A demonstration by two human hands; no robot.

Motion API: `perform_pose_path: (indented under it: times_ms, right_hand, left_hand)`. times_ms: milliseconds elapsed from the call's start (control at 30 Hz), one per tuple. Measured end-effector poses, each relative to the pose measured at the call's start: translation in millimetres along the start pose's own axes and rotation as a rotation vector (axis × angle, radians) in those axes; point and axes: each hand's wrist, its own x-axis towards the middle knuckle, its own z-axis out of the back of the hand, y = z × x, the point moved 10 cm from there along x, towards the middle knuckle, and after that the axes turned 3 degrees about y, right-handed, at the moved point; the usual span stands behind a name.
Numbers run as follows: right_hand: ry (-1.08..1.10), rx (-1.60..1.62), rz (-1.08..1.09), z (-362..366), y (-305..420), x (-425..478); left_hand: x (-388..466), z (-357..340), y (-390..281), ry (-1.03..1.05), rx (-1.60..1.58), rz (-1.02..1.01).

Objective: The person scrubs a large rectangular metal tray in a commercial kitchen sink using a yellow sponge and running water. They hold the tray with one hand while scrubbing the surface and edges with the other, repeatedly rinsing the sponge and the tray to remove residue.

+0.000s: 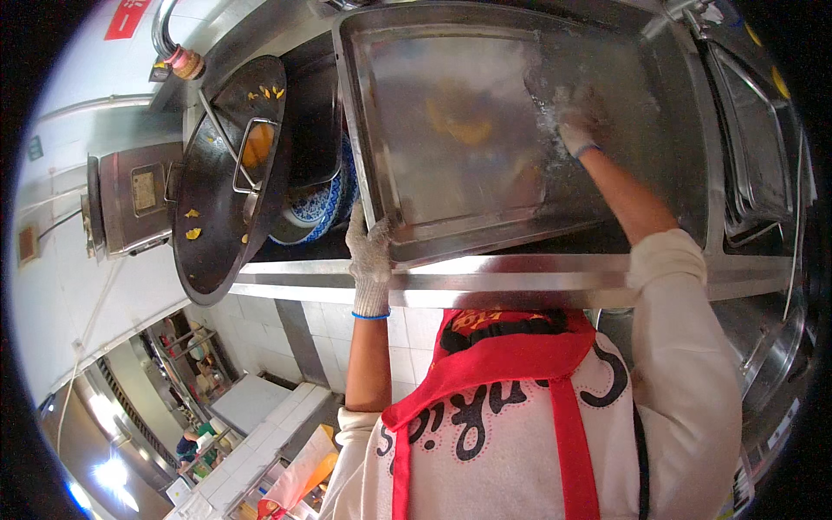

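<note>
A large rectangular stainless-steel tray [448,188] lies tilted over the sink in front of me, its flat inside facing up and wet. My left hand [370,244], in a pale knit glove, grips the rim at the tray's near left corner. Over the right part of the tray is my right hand [578,127], also gloved and blurred by motion. Foamy water spreads around its fingers. Whether that hand holds anything is hidden by the blur.
Left of the tray, a dark wok [214,188] with food scraps and a metal ladle [252,201] leans above blue-and-white bowls [325,208]. A faucet [185,64] hangs at upper left. Metal trays [747,143] stand at right. The steel sink edge [507,281] runs before me.
</note>
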Motion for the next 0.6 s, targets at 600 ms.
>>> perform_pose_path:
  times_ms: [600]
  right_hand:
    - [-0.439, 0.057, 1.097, 57, 210, -70]
  left_hand:
    - [3, 4, 12, 0.024, -0.056, 0.024]
